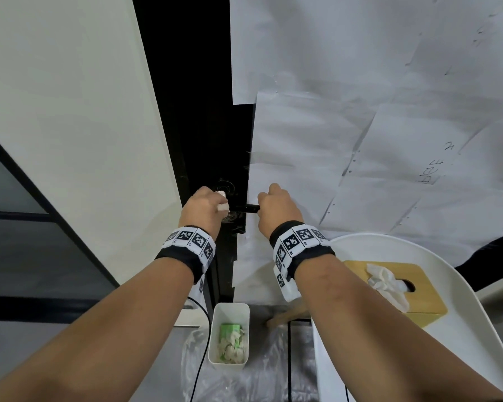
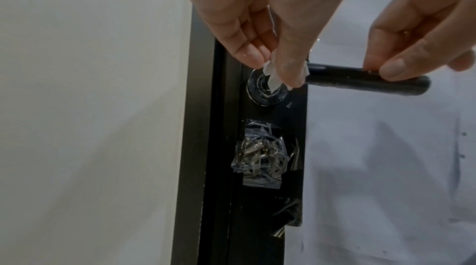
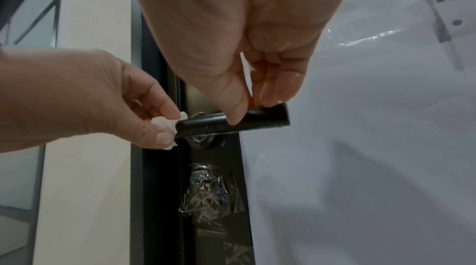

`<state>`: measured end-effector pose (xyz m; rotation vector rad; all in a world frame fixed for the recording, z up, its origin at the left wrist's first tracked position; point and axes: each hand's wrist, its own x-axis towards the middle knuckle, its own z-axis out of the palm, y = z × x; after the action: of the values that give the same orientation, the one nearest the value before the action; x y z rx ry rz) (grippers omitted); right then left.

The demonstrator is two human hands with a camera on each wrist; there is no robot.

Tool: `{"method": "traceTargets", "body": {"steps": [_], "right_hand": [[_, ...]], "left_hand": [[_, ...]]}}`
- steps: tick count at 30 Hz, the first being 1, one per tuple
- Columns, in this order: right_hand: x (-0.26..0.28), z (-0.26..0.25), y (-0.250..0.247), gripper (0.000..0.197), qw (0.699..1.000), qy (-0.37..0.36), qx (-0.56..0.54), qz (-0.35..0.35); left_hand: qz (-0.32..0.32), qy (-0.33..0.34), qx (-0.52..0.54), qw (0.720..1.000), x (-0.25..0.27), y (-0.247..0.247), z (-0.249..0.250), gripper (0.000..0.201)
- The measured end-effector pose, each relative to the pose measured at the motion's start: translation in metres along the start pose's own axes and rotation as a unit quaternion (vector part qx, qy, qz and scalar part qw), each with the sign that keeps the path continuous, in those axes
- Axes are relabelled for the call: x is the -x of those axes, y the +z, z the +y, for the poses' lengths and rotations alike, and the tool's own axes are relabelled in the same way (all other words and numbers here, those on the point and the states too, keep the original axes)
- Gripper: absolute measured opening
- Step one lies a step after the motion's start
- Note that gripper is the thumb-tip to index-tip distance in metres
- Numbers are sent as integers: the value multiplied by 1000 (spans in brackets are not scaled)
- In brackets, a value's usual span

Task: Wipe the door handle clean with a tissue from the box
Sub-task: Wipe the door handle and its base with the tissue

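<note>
Taking the door handle (image 2: 360,80) as the marker, everything here is arranged around it. At its left, inner end, where the lever meets the round plate (image 2: 265,90) on the dark door edge, the left hand (image 1: 205,208) has its thumb and fingertips curled round a small wad of tissue (image 2: 270,74), pressed right against the lever's root; I'd say it is balled tight so it can work into that joint. At the handle's free right end, the right hand (image 1: 278,210) pinches the bar between thumb and forefinger, probably to keep the lever from swinging while the other side gets rubbed. Further right of the handle and lower, on a white tabletop (image 1: 462,338), sits the wooden tissue box (image 1: 418,288), a fresh sheet poking out within easy reach. Below the handle on the floor stands a small white bin (image 1: 230,335) with crumpled scraps, likely for spent tissues.
</note>
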<state>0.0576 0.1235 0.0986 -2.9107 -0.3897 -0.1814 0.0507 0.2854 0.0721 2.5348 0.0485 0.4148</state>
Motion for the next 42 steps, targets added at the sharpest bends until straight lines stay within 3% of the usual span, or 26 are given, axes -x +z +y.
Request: {"method": "traceTargets", "body": {"steps": [9,15,22,29,35,42], "right_hand": [[-4,-2,1,16,1000,-2,6,-12],[-7,-2,0,15,1000,4,-9,-20],[-10,-3,0,15,999,6,-12,-33],[-10,-6,0,18,999,12,-6,-51],[-9,-7,-1,20,999,16,6,-41],[-9,-6,3,18,999,16,14,-35]], "left_hand": [[5,-112,119,987,-1,-1,-8,21],[24,-145,153,977,-7,-1,-4,17],[-24,-126,68,989,-30,-10,6,15],[-45,-133,62,988,-40,-12,7,17],[-38,-72,23,996,-25,-14,13,22],[-108,-87,-13,990,-33,-14,9,36]]}}
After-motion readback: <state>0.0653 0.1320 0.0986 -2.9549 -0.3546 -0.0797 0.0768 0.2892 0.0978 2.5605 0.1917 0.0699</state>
